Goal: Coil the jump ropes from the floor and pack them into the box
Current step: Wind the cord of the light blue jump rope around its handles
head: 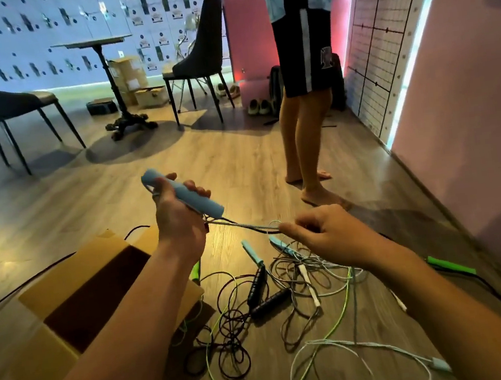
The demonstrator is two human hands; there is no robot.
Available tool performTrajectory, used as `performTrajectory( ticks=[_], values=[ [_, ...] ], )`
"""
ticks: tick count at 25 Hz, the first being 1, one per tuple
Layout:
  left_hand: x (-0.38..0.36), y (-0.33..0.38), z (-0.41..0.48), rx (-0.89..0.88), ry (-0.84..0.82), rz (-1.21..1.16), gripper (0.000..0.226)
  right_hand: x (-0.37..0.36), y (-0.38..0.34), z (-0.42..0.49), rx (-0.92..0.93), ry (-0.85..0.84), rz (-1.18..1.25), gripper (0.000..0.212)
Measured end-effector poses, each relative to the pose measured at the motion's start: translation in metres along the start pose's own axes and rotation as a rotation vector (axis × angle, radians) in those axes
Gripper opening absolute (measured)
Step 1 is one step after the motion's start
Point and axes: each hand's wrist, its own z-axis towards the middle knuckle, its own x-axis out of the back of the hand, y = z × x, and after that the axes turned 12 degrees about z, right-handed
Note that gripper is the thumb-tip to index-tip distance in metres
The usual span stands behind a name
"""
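Note:
My left hand [177, 217] grips the light blue jump rope handles [183, 193], held up above the floor. The pale rope [244, 226] runs from the handles to my right hand [321, 238], which pinches it. Below lies a tangle of ropes on the wooden floor: two black handles [263, 295], a teal handle [252, 251], a white handle [309, 283], green rope [346, 301] and a green handle [451, 266] at right. An open cardboard box [75, 293] stands at lower left, beneath my left forearm.
A barefoot person [307, 126] stands just beyond the ropes, near a pink wall [472, 131] on the right. Two dark chairs [198, 60] and a pedestal table [109, 80] stand at the back, with small boxes and shoes behind. A black cable [18, 287] crosses the floor at left.

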Motion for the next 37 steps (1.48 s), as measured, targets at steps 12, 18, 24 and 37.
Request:
performTrajectory(
  ticks=[12,18,24,37],
  values=[
    [-0.039,-0.054,-0.047,0.519,-0.933,0.82,0.065,0.013,0.014,0.012,0.148,0.591,0.086,0.034],
    [-0.046,-0.026,-0.048,0.5,-0.8,0.015,0.038,-0.001,0.014,0.016,-0.031,0.395,0.066,0.05],
    [-0.029,-0.018,-0.015,0.119,-0.136,-0.2,0.02,-0.024,0.008,0.004,-0.292,-0.252,0.01,0.047],
    [-0.012,-0.047,-0.038,0.38,-0.845,1.077,0.059,0.001,0.005,0.013,0.204,0.431,-0.176,0.045]
  ],
)
